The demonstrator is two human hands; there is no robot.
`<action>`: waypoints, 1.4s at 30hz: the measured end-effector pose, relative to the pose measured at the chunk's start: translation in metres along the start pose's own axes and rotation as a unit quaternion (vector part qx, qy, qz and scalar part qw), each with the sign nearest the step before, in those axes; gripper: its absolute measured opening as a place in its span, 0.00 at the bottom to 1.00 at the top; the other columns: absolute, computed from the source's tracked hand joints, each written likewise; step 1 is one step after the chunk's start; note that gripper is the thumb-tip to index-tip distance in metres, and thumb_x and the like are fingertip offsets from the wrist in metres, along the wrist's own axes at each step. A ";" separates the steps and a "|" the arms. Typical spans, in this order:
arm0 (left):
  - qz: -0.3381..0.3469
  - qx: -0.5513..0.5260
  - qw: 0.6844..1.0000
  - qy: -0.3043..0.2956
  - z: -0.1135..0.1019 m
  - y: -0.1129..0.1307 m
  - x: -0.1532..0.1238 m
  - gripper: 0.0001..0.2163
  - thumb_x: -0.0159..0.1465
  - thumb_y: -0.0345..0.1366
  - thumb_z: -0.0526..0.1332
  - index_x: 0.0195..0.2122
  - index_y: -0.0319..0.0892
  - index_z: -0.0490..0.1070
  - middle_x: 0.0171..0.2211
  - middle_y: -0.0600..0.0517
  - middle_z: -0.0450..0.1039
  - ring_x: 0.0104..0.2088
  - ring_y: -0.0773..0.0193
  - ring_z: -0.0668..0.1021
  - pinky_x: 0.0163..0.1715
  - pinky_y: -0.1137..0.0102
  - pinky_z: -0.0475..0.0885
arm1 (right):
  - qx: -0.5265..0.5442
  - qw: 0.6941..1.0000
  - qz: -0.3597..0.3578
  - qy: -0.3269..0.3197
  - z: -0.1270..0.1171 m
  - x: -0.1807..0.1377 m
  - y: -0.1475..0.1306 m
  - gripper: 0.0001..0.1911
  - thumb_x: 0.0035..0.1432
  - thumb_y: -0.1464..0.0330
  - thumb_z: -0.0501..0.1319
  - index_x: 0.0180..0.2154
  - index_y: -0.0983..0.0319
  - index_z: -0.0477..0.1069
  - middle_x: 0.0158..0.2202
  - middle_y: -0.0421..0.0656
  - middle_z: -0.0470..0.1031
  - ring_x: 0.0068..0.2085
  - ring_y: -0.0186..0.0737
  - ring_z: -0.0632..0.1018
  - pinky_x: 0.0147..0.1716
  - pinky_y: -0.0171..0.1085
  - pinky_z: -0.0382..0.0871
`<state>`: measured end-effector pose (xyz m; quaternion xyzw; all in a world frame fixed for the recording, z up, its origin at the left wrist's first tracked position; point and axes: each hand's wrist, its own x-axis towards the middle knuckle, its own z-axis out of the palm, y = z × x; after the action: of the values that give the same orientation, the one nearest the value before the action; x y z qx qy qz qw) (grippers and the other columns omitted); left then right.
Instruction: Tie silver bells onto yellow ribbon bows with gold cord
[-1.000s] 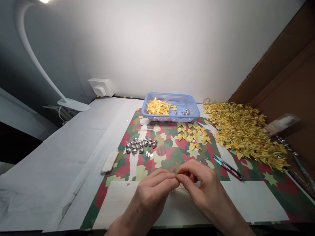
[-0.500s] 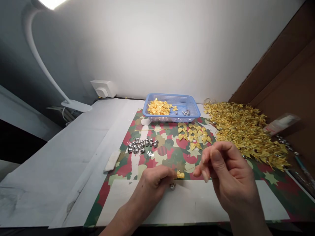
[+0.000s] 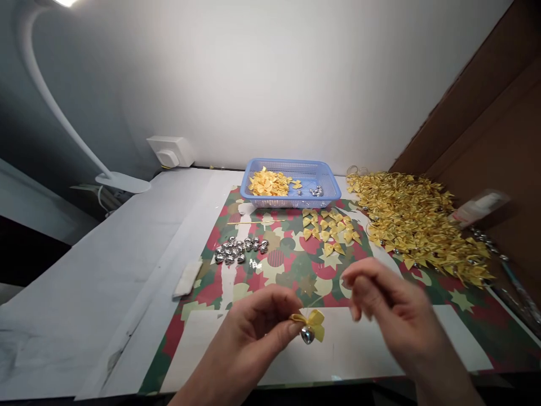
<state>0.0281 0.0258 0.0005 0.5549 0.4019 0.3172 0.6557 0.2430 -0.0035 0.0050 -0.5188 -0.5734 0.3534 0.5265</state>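
Observation:
My left hand (image 3: pixel 253 332) pinches a small yellow ribbon bow (image 3: pixel 313 323) with a silver bell (image 3: pixel 307 335) hanging from it, held above a white sheet. My right hand (image 3: pixel 393 313) hovers just to the right, fingers curled in a pinch on a thin thread that runs toward the bow; the hand is slightly blurred. Loose yellow bows (image 3: pixel 329 228) lie on the patterned mat beyond the hands. A cluster of silver bells (image 3: pixel 239 251) sits to the left of them.
A blue basket (image 3: pixel 329 192) at the back holds bows and a few bells. A big heap of finished bows (image 3: pixel 416 220) fills the right side. A white lamp base (image 3: pixel 122 181) and wall socket (image 3: pixel 169 151) stand back left. A brown board rises on the right.
The hands were joined low over the sheet, then parted. My right hand drew away to the right, and my left hand now lifts the bow with the bell into plain view.

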 end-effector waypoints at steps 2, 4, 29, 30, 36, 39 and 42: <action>0.007 -0.026 1.000 0.009 0.002 0.003 -0.003 0.02 0.63 0.34 0.67 0.36 0.49 0.77 0.30 0.56 0.77 0.32 0.64 0.78 0.33 0.74 0.74 | -0.027 0.997 0.013 -0.078 0.009 -0.012 0.002 0.08 0.69 0.65 0.56 0.39 0.57 0.72 0.30 0.37 0.71 0.28 0.33 0.72 0.27 0.32 0.64; 0.018 -0.010 1.000 -0.006 0.002 0.006 -0.004 0.03 0.64 0.33 0.65 0.34 0.49 0.78 0.29 0.56 0.76 0.32 0.64 0.77 0.34 0.75 0.73 | -0.033 0.994 0.006 -0.105 0.019 -0.020 0.001 0.10 0.68 0.65 0.56 0.33 0.59 0.70 0.29 0.37 0.68 0.29 0.33 0.69 0.28 0.34 0.61; -0.038 -0.138 0.987 -0.067 0.004 0.000 -0.008 0.07 0.60 0.30 0.70 0.38 0.48 0.79 0.31 0.57 0.77 0.33 0.69 0.77 0.34 0.79 0.73 | 0.063 0.983 0.138 -0.102 0.036 -0.025 -0.005 0.18 0.68 0.60 0.54 0.27 0.61 0.66 0.26 0.37 0.63 0.28 0.34 0.65 0.26 0.34 0.58; -0.041 -0.145 0.986 -0.066 0.004 0.000 -0.008 0.07 0.60 0.30 0.70 0.38 0.47 0.79 0.31 0.57 0.77 0.33 0.68 0.77 0.34 0.79 0.73 | 0.058 0.983 0.138 -0.102 0.037 -0.025 -0.004 0.18 0.68 0.60 0.54 0.27 0.61 0.66 0.26 0.37 0.63 0.28 0.34 0.65 0.26 0.34 0.58; -0.033 -0.099 0.994 -0.039 0.002 -0.002 -0.007 0.06 0.60 0.32 0.70 0.37 0.48 0.79 0.31 0.56 0.75 0.33 0.68 0.74 0.33 0.78 0.70 | -0.003 0.986 0.118 -0.118 0.037 -0.026 0.001 0.18 0.68 0.60 0.53 0.27 0.61 0.67 0.26 0.38 0.65 0.29 0.35 0.66 0.27 0.34 0.57; -0.037 -0.050 0.997 -0.045 0.001 -0.001 -0.009 0.02 0.61 0.33 0.68 0.35 0.46 0.77 0.31 0.56 0.73 0.33 0.66 0.73 0.34 0.75 0.70 | -0.033 0.982 0.112 -0.145 0.033 -0.025 0.003 0.17 0.68 0.61 0.54 0.28 0.61 0.68 0.26 0.38 0.65 0.30 0.35 0.67 0.28 0.34 0.57; -0.038 -0.003 0.997 -0.069 0.001 0.000 -0.010 0.02 0.65 0.31 0.64 0.37 0.45 0.75 0.34 0.54 0.74 0.37 0.62 0.76 0.38 0.71 0.72 | -0.055 0.979 0.109 -0.162 0.029 -0.023 0.002 0.16 0.67 0.62 0.55 0.27 0.60 0.67 0.25 0.37 0.63 0.29 0.34 0.66 0.28 0.34 0.57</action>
<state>0.0245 0.0168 0.0018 0.5581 0.3757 0.2547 0.6946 0.2134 -0.0217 -0.0080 -0.5422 -0.6096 0.4564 0.3552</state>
